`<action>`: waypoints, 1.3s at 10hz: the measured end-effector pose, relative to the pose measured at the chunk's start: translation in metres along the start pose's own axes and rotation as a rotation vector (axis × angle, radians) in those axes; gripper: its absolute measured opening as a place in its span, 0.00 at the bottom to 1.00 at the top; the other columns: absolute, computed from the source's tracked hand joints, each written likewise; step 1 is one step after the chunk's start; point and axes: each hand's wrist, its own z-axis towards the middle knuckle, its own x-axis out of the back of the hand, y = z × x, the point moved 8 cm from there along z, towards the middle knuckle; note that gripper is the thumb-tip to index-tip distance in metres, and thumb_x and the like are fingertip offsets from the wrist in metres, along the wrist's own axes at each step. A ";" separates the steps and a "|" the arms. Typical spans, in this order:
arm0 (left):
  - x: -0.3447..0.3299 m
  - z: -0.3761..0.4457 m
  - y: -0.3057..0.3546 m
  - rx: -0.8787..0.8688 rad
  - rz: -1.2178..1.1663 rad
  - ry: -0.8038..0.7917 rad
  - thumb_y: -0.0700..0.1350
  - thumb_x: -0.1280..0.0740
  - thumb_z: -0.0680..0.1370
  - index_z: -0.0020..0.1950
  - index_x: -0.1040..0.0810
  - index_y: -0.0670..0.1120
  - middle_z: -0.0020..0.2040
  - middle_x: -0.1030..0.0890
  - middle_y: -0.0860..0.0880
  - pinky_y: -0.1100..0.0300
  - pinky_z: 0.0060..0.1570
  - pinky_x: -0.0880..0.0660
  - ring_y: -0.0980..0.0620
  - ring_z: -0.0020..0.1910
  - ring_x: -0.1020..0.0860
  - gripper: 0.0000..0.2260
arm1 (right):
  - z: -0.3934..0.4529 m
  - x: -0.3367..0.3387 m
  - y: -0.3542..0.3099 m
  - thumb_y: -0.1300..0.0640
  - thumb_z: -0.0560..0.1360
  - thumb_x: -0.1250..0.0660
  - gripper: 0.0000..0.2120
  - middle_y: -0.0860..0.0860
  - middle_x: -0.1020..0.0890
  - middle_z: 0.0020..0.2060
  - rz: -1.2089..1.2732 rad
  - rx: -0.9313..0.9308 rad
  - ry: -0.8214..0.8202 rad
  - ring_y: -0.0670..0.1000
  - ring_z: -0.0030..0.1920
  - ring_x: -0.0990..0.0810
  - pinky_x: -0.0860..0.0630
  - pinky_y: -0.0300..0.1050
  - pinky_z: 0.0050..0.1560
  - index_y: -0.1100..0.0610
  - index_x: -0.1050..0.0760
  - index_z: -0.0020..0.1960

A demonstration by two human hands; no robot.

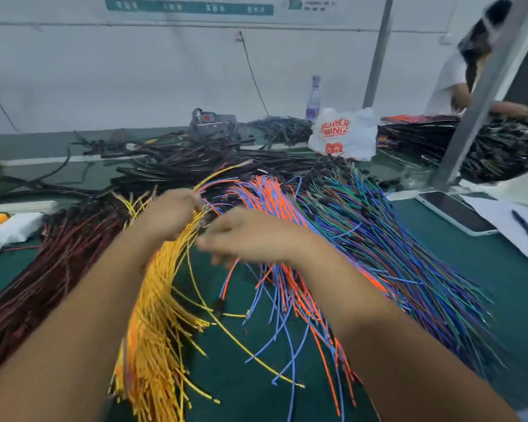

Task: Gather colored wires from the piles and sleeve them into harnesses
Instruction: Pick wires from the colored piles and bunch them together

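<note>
Bench centre — left hand [173,213] pinching a few yellow, blue and orange wires [217,175] above the yellow pile [153,330]; right hand [244,236] blurred, grip indeterminable — over orange-blue pile [299,296].

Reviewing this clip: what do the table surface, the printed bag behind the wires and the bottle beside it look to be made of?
Table surface: dark green matte mat, probably rubber or vinyl, judging by its even, dull look.
Printed bag: thin white plastic film, crumpled and slightly translucent, with red print.
Bottle: clear plastic, likely; see-through body, pale cap, purple label. Blur leaves it open.
</note>
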 end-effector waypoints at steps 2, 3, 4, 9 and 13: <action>-0.129 -0.037 0.018 0.090 -0.942 -0.110 0.45 0.50 0.83 0.36 0.37 0.49 0.19 0.42 0.55 0.75 0.17 0.47 0.61 0.15 0.45 0.16 | -0.038 0.107 0.116 0.55 0.76 0.39 0.11 0.60 0.18 0.41 -0.155 -0.326 0.694 0.57 0.40 0.23 0.24 0.53 0.46 0.60 0.21 0.43; -0.157 -0.052 0.012 0.094 -1.030 -0.067 0.45 0.51 0.84 0.36 0.37 0.48 0.18 0.41 0.53 0.72 0.16 0.46 0.61 0.16 0.44 0.16 | -0.057 0.130 0.162 0.56 0.77 0.38 0.11 0.60 0.17 0.50 -0.241 -0.452 0.783 0.58 0.48 0.21 0.24 0.55 0.53 0.57 0.19 0.52; -0.158 -0.056 0.008 -0.005 -0.978 -0.029 0.46 0.50 0.85 0.38 0.36 0.47 0.20 0.39 0.55 0.70 0.17 0.43 0.60 0.18 0.43 0.16 | -0.062 0.142 0.197 0.52 0.78 0.39 0.17 0.62 0.22 0.60 -0.369 -0.576 0.753 0.63 0.60 0.25 0.27 0.56 0.60 0.59 0.23 0.62; -0.151 -0.063 0.012 -0.057 -0.840 0.010 0.45 0.49 0.84 0.38 0.36 0.45 0.25 0.40 0.54 0.67 0.21 0.45 0.59 0.21 0.44 0.15 | -0.066 0.142 0.234 0.57 0.82 0.41 0.12 0.63 0.23 0.57 -0.531 -0.696 0.743 0.63 0.58 0.26 0.27 0.52 0.50 0.64 0.25 0.58; -0.152 -0.063 0.010 -0.037 -0.891 -0.016 0.46 0.50 0.85 0.38 0.36 0.46 0.25 0.40 0.55 0.66 0.22 0.46 0.58 0.22 0.45 0.16 | -0.076 0.158 0.236 0.48 0.83 0.48 0.19 0.57 0.18 0.38 0.870 -0.478 0.926 0.50 0.28 0.28 0.33 0.42 0.29 0.61 0.29 0.61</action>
